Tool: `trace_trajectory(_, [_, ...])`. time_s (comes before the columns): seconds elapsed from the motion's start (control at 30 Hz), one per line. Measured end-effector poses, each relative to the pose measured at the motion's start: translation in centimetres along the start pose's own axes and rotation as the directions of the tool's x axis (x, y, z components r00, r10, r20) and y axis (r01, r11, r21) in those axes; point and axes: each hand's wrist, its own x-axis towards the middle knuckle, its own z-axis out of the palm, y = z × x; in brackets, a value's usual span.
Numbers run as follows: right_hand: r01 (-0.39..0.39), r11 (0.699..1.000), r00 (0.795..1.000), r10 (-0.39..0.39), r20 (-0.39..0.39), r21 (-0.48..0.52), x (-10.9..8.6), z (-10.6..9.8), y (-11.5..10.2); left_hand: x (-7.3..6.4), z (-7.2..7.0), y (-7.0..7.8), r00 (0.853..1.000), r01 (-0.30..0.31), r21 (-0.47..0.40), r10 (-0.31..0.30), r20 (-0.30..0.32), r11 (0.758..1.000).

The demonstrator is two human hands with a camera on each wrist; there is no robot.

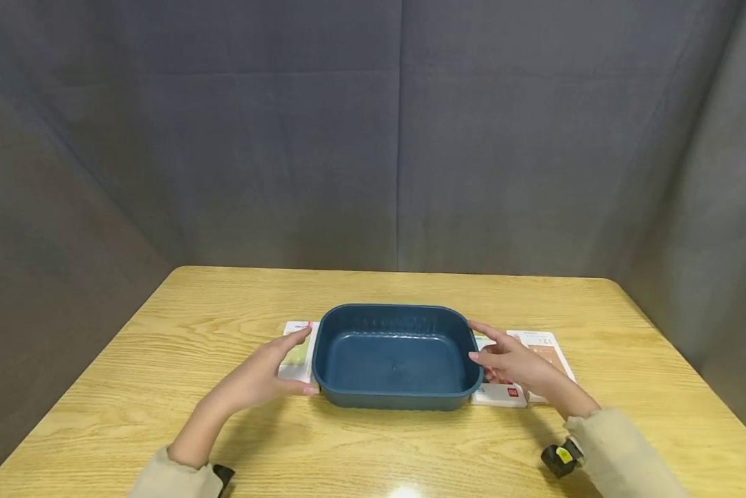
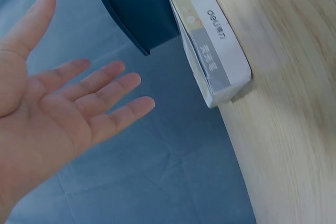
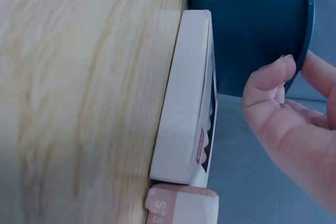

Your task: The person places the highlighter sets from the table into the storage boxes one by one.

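A dark blue plastic storage bin [image 1: 397, 401] stands at the middle of the table, hollow side up, with nothing inside. My left hand [image 1: 267, 370] is at its left side, thumb and fingers spread wide; the left wrist view shows the palm [image 2: 58, 114] apart from the bin wall [image 2: 136, 9]. At the right side, my right hand [image 1: 512, 360] has its fingertips at the rim. Close up in the right wrist view, curled fingers [image 3: 273, 82] lie along the bin's outer wall [image 3: 247, 24], with the rim between them and another digit.
Left of the bin lies a white and green box [image 1: 296, 353], marked deli on its side. On the right are a white box [image 1: 500, 395] with a red label and a white and orange box [image 1: 547, 353] beside it. Grey curtains [image 1: 397, 138] hang behind the wooden table [image 1: 391, 456].
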Motion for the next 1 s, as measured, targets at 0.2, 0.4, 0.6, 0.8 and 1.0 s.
trace_trajectory(0.2, [-0.018, 1.000, 1.000, 0.018, 0.008, 0.017, -0.2, 0.0, 0.5, -0.1, -0.3, -0.5, 0.999, 0.025, 0.024, -0.026, 0.021, 0.999])
trace_trajectory(0.4, [-0.013, 1.000, 1.000, 0.013, 0.014, 0.004, -0.3, -0.1, 0.5, -0.3, -0.9, -0.6, 0.997, 0.069, 0.047, -0.071, 0.032, 0.997])
trace_trajectory(0.6, [-0.019, 0.999, 0.999, 0.018, 0.028, 0.041, -0.1, 0.0, 0.3, -0.4, -1.2, -1.0, 0.995, 0.087, 0.034, -0.089, 0.053, 0.996])
trace_trajectory(0.8, [-0.011, 0.997, 1.000, 0.009, 0.026, 0.072, 0.1, 0.0, 0.2, -0.3, -1.3, -1.5, 0.994, 0.092, 0.031, -0.094, 0.056, 0.995])
trace_trajectory(1.0, [-0.010, 0.997, 1.000, 0.009, 0.017, 0.081, 0.1, -0.1, 0.0, -0.1, -1.5, -2.4, 0.995, 0.091, 0.017, -0.091, 0.046, 0.996])
